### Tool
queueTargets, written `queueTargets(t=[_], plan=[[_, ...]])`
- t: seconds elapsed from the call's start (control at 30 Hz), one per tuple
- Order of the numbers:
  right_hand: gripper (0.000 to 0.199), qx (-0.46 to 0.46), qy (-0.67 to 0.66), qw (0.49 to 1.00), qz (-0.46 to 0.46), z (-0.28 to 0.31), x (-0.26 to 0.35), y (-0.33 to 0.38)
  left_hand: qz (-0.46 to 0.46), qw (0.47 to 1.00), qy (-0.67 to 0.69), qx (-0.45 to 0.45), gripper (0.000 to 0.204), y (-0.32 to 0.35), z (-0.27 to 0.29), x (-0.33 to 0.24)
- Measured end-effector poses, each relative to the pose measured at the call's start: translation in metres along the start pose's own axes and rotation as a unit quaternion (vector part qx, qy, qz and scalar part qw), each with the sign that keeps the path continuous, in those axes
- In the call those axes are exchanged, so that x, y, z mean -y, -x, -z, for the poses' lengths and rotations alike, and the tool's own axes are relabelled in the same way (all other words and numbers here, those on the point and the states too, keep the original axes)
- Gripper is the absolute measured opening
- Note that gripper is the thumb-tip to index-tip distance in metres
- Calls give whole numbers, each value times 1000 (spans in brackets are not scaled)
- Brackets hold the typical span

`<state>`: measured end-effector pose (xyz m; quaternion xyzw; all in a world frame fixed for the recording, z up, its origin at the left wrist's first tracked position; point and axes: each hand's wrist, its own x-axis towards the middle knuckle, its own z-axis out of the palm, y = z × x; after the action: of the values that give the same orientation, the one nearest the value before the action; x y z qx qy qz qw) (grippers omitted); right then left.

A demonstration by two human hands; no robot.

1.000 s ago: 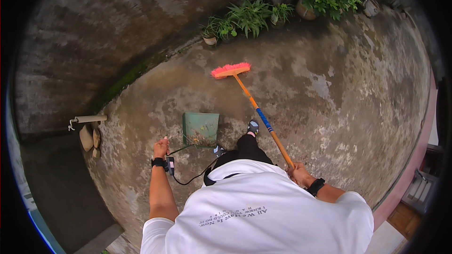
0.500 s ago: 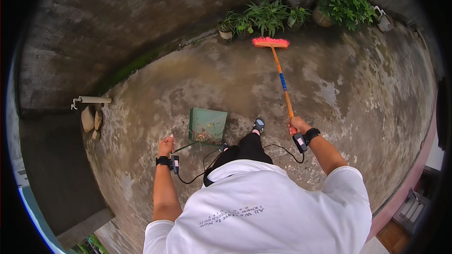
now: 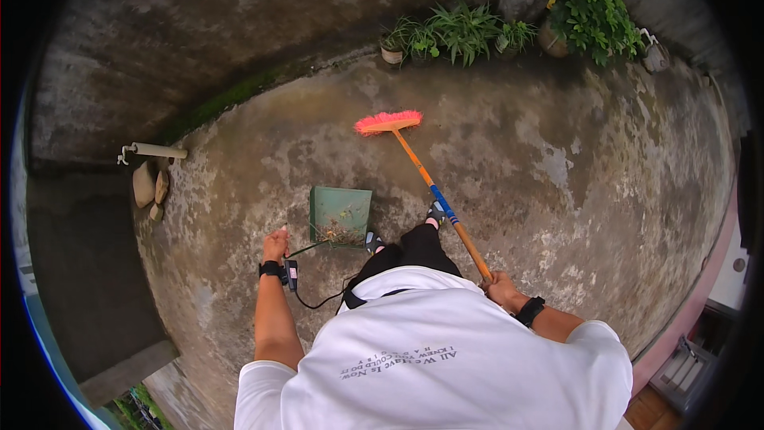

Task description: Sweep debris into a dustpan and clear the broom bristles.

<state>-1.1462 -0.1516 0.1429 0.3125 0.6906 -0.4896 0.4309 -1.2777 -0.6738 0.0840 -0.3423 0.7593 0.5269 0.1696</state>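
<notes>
My right hand (image 3: 500, 288) is wrapped round the wooden end of the handle of a broom (image 3: 388, 122) with pink bristles, an orange head and a blue band on its stick. The broom slants away to the left, its head out over the concrete beyond my feet. On my left, a green dustpan (image 3: 341, 209) stands just left of my foot, with dry leaves and bits of litter along its near edge. Its thin dark handle runs to my left hand (image 3: 276, 245), whose fingers are closed on it. Black straps with small devices circle both wrists.
Potted plants (image 3: 459, 36) line the far wall, with a larger leafy bush (image 3: 593, 12) at the right. Several stones (image 3: 145, 185) and a pale pipe (image 3: 159, 150) with a tap lie at the left. Stained concrete floor (image 3: 477, 135) spreads between, with green moss (image 3: 231, 98) along the wall's foot.
The broom head has come nearer and swung left, away from the plants, and the stick now slants more. My right hand has drawn back toward my body. The left hand and dustpan hardly moved.
</notes>
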Motion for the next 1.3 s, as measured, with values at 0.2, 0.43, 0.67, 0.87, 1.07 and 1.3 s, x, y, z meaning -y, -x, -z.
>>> queueTargets(t=[0.2,0.43,0.67,0.87,1.07,1.3], plan=[[10,-77,1,997,6,2,79,-25,-17,1000,-21,-1,32,2,11,13],[11,-88,57,994,29,26,121,-123,12,1000,-2,-5,32,10,29,18],[7,14,-9,999,-28,-4,54,-2,29,998,-26,-42,33,-6,42,34],[9,-18,-70,997,-16,-17,59,23,31,999,-2,-42,31,-20,42,51],[16,-115,-106,985,76,15,91,-80,25,999,3,-31,31,-8,35,39],[13,-117,-24,989,85,33,118,-143,18,1000,16,-18,30,3,36,46]])
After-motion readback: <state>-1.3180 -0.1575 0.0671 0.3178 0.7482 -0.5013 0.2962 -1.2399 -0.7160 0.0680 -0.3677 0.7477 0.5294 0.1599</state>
